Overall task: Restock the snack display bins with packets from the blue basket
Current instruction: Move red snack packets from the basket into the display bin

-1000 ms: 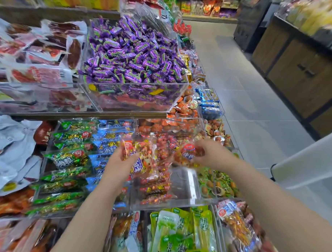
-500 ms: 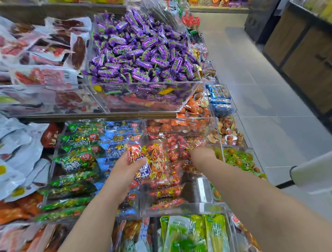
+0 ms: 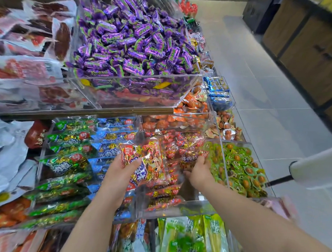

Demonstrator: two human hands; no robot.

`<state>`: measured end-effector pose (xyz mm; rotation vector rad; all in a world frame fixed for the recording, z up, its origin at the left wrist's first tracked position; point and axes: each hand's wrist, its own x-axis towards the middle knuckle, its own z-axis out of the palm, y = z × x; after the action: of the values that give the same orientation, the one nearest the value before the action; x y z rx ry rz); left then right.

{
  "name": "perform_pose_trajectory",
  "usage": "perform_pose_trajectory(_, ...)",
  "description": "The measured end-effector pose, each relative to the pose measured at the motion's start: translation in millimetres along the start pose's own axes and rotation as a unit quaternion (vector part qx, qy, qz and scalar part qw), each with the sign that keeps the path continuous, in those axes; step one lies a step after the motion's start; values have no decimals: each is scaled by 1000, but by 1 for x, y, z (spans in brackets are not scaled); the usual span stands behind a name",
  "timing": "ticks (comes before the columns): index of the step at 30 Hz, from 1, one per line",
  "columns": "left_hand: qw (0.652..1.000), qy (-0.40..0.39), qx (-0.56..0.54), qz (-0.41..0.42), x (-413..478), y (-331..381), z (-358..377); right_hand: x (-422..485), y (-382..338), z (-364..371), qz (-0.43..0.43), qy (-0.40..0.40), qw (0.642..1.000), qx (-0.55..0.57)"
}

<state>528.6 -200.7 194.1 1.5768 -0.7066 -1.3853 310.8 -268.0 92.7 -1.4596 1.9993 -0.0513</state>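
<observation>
My left hand [image 3: 120, 173] holds a stack of red snack packets [image 3: 145, 162] upright over the clear bin [image 3: 177, 211] of red packets in the lower middle. My right hand [image 3: 199, 170] reaches into the same bin and grips a red packet [image 3: 190, 157] near its right wall. More red packets [image 3: 164, 193] lie in rows inside the bin. The blue basket is out of view.
Left of the red bin lie blue packets [image 3: 114, 137] and green packets [image 3: 64, 165]. Green-wrapped snacks [image 3: 240, 170] fill the bin on the right. A bin of purple candies [image 3: 134, 47] stands on the shelf above. The tiled aisle floor [image 3: 266, 91] runs along the right.
My right hand has moved from the bin's far end toward me and now grips a red packet. My left hand keeps its stack in about the same place. The camera has tilted down slightly.
</observation>
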Motion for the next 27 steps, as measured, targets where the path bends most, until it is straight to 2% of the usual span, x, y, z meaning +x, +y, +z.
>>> perform_pose_trajectory(3,1000,7,12,-6,0,2,1,16,-11,-1,3,25,999,31)
perform_pose_trajectory(8,999,19,29,-20,-2,5,3,36,-14,-2,18,13,999,48)
perform_pose_trajectory(10,999,1,32,-24,-5,8,1,36,-12,-2,22,0,998,57)
perform_pose_trajectory(14,996,-70,54,-17,-10,13,-5,15,-23,-24,90,-32,989,113)
perform_pose_trajectory(15,993,-81,82,-4,-11,13,-6,5,-26,-34,51,-8,995,86)
perform_pose_trajectory(16,989,-85,120,9,-12,14,-6,-6,-29,-47,-25,32,997,58)
perform_pose_trajectory(17,983,-86,158,20,-13,16,-4,-18,-32,-60,-126,70,988,58)
perform_pose_trajectory(18,978,-86,188,26,-14,19,-1,-33,-36,-76,-226,73,968,82)
perform_pose_trajectory(19,973,-88,210,30,-15,21,3,-48,-40,-90,-308,37,944,109)
perform_pose_trajectory(21,961,-108,251,46,-17,28,13,-72,-49,-110,-409,-60,904,110)
perform_pose_trajectory(22,953,-123,270,56,-18,32,18,-80,-53,-114,-431,-81,895,78)
perform_pose_trajectory(24,940,-150,297,71,-20,37,28,-85,-55,-118,-450,-70,890,11)
perform_pose_trajectory(27,940,-137,297,94,-20,42,35,-76,-45,-126,-413,-29,910,-27)
